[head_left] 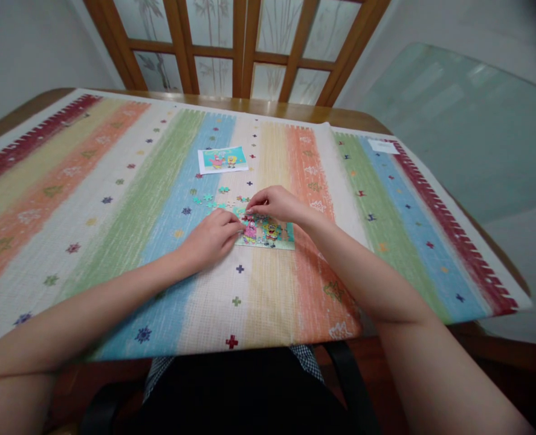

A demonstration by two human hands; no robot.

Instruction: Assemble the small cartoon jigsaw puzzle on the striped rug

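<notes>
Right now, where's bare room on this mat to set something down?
Bare: mat left of the left hand; mat right of the puzzle, below the white slip. Crowded: loose pieces between picture card and puzzle, by the right hand.

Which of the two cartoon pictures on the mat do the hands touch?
The unfinished puzzle nearer the person; the white-bordered card lies untouched farther back.
</notes>
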